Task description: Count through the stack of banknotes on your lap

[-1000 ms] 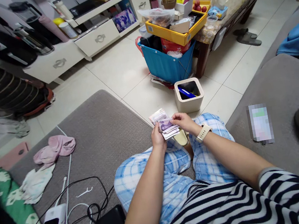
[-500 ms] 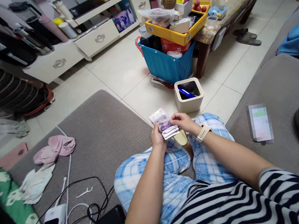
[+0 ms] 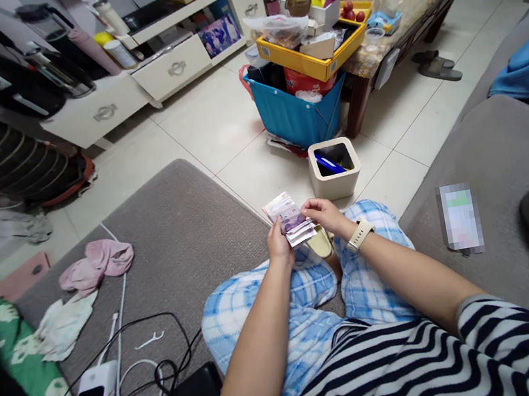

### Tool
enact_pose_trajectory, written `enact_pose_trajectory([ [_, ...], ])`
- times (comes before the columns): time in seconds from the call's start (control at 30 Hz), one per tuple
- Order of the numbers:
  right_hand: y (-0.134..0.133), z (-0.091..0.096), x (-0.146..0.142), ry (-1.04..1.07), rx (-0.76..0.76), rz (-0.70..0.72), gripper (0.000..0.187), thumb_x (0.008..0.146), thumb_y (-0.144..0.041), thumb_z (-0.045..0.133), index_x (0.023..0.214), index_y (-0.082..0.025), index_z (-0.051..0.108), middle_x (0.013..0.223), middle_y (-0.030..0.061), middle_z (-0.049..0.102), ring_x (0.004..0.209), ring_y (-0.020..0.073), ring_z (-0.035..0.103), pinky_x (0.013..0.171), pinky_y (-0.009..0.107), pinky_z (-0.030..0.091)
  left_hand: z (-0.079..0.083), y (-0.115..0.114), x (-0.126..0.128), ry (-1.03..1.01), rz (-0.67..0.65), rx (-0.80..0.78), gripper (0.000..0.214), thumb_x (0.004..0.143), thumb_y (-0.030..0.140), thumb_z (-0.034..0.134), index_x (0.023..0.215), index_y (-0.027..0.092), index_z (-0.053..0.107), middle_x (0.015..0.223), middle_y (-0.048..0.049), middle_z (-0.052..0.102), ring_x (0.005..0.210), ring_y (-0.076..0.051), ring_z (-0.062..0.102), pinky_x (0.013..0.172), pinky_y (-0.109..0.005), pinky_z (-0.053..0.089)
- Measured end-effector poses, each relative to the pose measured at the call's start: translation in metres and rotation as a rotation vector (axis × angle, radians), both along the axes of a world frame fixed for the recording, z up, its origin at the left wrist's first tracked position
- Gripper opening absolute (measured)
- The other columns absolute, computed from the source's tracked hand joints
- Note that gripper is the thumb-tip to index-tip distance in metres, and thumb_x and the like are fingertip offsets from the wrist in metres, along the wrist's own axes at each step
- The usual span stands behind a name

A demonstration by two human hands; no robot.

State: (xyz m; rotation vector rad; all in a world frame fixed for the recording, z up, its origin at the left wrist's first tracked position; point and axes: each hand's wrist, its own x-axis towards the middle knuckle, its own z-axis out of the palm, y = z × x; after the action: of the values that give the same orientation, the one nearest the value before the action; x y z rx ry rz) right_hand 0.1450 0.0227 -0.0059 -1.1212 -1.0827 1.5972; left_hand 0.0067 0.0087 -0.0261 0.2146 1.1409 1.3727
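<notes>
A thin stack of banknotes (image 3: 290, 219) is being held above the knees, pinched by the left hand (image 3: 278, 244) at its near end, while the right hand (image 3: 324, 213) is gripping the top note's edge. Light, limp, slippery paper; probably best gripped at the ends.

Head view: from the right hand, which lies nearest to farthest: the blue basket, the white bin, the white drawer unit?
From the right hand, holding banknotes:
1. White bin, just ahead on the floor.
2. Blue basket, behind the bin.
3. White drawer unit, far left beyond it.
</notes>
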Motion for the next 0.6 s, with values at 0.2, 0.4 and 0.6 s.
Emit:
enact_pose_trajectory([
  [0.2,0.0017,0.0012,0.0013,0.006,-0.052,0.003,0.036,0.070,-0.053,0.064,0.073,-0.018,0.058,0.068,0.0017,0.062,0.056,0.0114,0.049,0.051,0.024,0.033,0.0006,-0.0009,-0.0007,0.004,-0.033,-0.010,0.023,0.072,0.028,0.071,0.086,0.011,0.067,0.080,-0.0095,0.072,0.076,-0.023,0.070,0.079,-0.036,0.052],
  [0.4,0.0034,-0.0036,0.0010,-0.028,-0.042,-0.094,0.029,0.063,-0.042,0.071,0.072,-0.019,0.055,0.062,-0.0024,0.057,0.057,0.0117,0.048,0.055,0.025,0.035,0.0025,-0.0026,-0.0007,0.005,-0.053,-0.003,0.026,0.066,0.023,0.075,0.088,0.011,0.066,0.079,-0.0083,0.072,0.076,-0.024,0.070,0.080,-0.038,0.053],
  [0.6,0.0033,-0.0027,0.0009,-0.058,-0.054,-0.076,0.024,0.064,-0.039,0.069,0.068,-0.018,0.059,0.061,-0.0032,0.053,0.059,0.0118,0.045,0.057,0.026,0.035,0.0016,-0.0033,-0.0014,0.013,-0.073,0.001,0.029,0.061,0.020,0.077,0.087,0.012,0.065,0.078,-0.0069,0.071,0.076,-0.023,0.070,0.080,-0.037,0.053],
])
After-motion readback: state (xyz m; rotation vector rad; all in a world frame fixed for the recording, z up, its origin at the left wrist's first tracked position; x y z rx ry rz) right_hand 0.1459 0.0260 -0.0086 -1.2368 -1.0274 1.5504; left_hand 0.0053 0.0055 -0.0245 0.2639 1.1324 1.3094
